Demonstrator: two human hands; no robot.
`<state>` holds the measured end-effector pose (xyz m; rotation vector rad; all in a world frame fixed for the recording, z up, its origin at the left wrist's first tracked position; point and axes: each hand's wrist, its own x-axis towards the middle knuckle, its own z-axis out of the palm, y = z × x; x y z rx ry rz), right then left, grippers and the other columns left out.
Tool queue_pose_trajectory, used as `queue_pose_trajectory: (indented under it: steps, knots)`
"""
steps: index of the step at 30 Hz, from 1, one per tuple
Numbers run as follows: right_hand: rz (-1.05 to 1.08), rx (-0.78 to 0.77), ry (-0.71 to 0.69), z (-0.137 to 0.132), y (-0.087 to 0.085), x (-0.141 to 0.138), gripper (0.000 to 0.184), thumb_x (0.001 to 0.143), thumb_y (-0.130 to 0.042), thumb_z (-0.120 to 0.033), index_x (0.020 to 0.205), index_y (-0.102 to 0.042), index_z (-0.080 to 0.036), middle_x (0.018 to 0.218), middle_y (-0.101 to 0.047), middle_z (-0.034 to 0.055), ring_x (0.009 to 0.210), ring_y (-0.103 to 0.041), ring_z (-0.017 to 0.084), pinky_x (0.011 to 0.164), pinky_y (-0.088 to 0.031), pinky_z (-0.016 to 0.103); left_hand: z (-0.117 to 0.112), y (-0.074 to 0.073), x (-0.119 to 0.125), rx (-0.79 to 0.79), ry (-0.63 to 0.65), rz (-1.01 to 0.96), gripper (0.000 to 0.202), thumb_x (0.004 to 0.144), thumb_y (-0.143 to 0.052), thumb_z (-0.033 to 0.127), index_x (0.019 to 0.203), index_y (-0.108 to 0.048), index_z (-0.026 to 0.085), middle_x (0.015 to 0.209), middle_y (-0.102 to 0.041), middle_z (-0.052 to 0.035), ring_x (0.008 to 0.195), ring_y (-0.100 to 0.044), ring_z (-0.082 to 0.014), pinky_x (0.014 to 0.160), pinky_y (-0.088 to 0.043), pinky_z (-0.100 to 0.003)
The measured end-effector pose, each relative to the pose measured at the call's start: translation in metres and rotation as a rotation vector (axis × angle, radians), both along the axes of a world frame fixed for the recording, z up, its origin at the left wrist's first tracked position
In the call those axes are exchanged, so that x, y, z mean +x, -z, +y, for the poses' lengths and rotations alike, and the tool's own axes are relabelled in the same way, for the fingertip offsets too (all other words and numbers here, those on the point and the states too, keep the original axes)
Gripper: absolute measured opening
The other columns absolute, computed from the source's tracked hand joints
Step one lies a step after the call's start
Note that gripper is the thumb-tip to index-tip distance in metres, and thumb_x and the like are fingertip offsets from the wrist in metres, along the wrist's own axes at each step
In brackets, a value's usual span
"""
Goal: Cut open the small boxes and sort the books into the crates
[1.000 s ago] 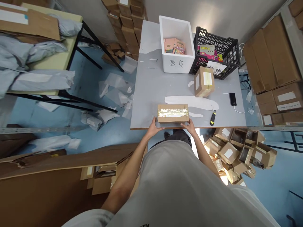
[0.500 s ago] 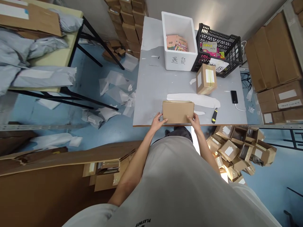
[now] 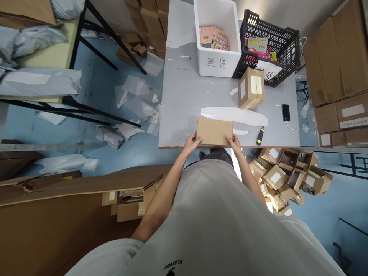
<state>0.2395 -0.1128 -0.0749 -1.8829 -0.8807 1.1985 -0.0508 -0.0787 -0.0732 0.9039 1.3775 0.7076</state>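
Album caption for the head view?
Left hand and right hand hold a cardboard box at the edge of a grey table.

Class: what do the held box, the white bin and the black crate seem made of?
Held box: matte cardboard, judging by its plain brown faces.
White bin: smooth, perhaps plastic or foam, with plain opaque walls.
Black crate: probably moulded plastic, fairly smooth, with regular lattice walls.

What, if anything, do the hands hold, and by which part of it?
A cardboard box, held at its near corners: left hand on one, right hand on the other.
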Motion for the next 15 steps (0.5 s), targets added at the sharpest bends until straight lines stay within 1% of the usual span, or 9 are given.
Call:
queue_pose_trajectory:
  steps: [3, 5, 6, 9, 11, 13, 15]
  knots:
    - [-0.033, -0.041, 0.071, -0.009, 0.005, 0.009, 0.075, 0.097, -0.058, -0.079, 0.137, -0.072, -0.017, 0.14, -0.081, 0.0199, 0.132, -0.076, 0.032, 0.11, -0.064, 0.049, -0.005, 0.004, -0.001, -0.069, -0.085, 0.051, 0.057, 0.099, -0.072, 0.041, 0.151, -0.072, 0.018, 0.167, -0.066, -0.0173, 0.157, -0.064, -0.0283, 0.132, -0.05, -0.044]
    - [-0.053, -0.061, 0.102, -0.018, 0.008, 0.015, 0.071, 0.101, -0.048, -0.076, 0.129, -0.076, -0.017, 0.134, -0.083, 0.0197, 0.126, -0.078, 0.031, 0.105, -0.065, 0.048, -0.008, 0.007, -0.003, -0.125, -0.148, 0.094, 0.053, 0.102, -0.068, 0.047, 0.145, -0.075, 0.017, 0.16, -0.072, -0.0197, 0.154, -0.067, -0.0303, 0.129, -0.053, -0.046]
    - [-0.059, -0.071, 0.106, -0.022, 0.009, 0.017, 0.068, 0.102, -0.047, -0.073, 0.126, -0.077, -0.017, 0.129, -0.084, 0.019, 0.122, -0.079, 0.03, 0.103, -0.066, 0.048, -0.01, 0.009, -0.003, -0.145, -0.164, 0.105, 0.051, 0.102, -0.066, 0.047, 0.141, -0.077, 0.017, 0.153, -0.076, -0.02, 0.151, -0.069, -0.0316, 0.127, -0.056, -0.049]
    - [-0.07, -0.091, 0.088, -0.034, 0.01, 0.016, 0.056, 0.097, -0.054, -0.063, 0.118, -0.081, -0.019, 0.115, -0.088, 0.0138, 0.109, -0.081, 0.029, 0.099, -0.067, 0.049, -0.014, 0.013, -0.005, -0.155, -0.15, 0.115, 0.04, 0.095, -0.067, 0.037, 0.127, -0.083, 0.019, 0.132, -0.086, -0.0149, 0.141, -0.076, -0.0333, 0.125, -0.058, -0.056]
    - [-0.071, -0.08, 0.057, -0.038, 0.009, 0.013, 0.05, 0.091, -0.061, -0.057, 0.116, -0.084, -0.02, 0.115, -0.089, 0.0118, 0.11, -0.08, 0.03, 0.103, -0.066, 0.051, -0.015, 0.013, -0.005, -0.136, -0.14, 0.123, 0.035, 0.087, -0.071, 0.027, 0.118, -0.086, 0.02, 0.124, -0.088, -0.0121, 0.136, -0.078, -0.0332, 0.127, -0.056, -0.057]
    - [-0.067, -0.052, 0.03, -0.038, 0.006, 0.01, 0.049, 0.088, -0.064, -0.053, 0.117, -0.085, -0.019, 0.122, -0.088, 0.0125, 0.118, -0.08, 0.032, 0.111, -0.063, 0.052, -0.015, 0.011, -0.005, -0.109, -0.144, 0.131, 0.034, 0.082, -0.074, 0.018, 0.113, -0.086, 0.019, 0.125, -0.087, -0.013, 0.134, -0.079, -0.0327, 0.13, -0.055, -0.054]
    - [-0.063, 0.001, 0.012, -0.032, 0.001, 0.01, 0.051, 0.088, -0.067, -0.051, 0.121, -0.086, -0.018, 0.13, -0.087, 0.0136, 0.125, -0.079, 0.033, 0.118, -0.06, 0.053, -0.013, 0.006, -0.004, -0.082, -0.161, 0.137, 0.036, 0.082, -0.074, 0.015, 0.117, -0.086, 0.016, 0.131, -0.086, -0.0145, 0.135, -0.079, -0.0315, 0.13, -0.055, -0.051]
